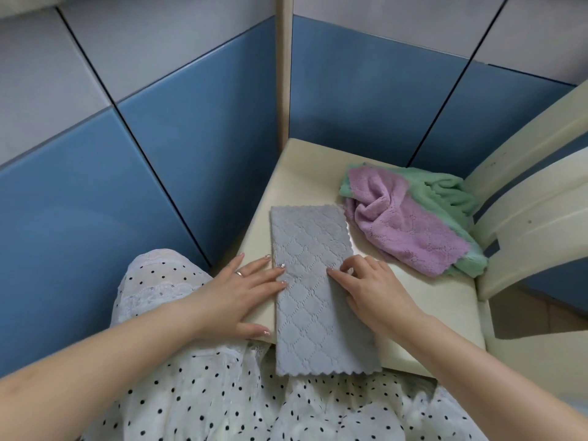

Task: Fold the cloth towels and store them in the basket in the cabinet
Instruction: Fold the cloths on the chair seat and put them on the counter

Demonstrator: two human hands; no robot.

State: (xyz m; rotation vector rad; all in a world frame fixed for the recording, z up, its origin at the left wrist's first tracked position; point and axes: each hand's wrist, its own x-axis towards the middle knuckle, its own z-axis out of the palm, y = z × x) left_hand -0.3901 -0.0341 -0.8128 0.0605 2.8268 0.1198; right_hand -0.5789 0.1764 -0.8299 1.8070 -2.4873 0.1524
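Note:
A grey quilted towel [313, 249] lies folded into a long strip on the cream chair seat [305, 167], its near end hanging over the seat's front edge. My left hand [241, 291] lies flat with straight fingers, the fingertips pressing the strip's left edge. My right hand [372, 288] rests on the strip's right edge, forefinger stretched onto the cloth and the other fingers curled at the hem. A crumpled purple towel [401, 224] lies on a green towel [445, 189] at the back right of the seat. No basket or cabinet is in view.
The chair's cream backrest [528, 198] curves along the right side. Blue and grey wall panels [159, 138] close in behind and to the left, with a beige post [284, 68] in the corner. A white polka-dot skirt [197, 393] covers my lap in front.

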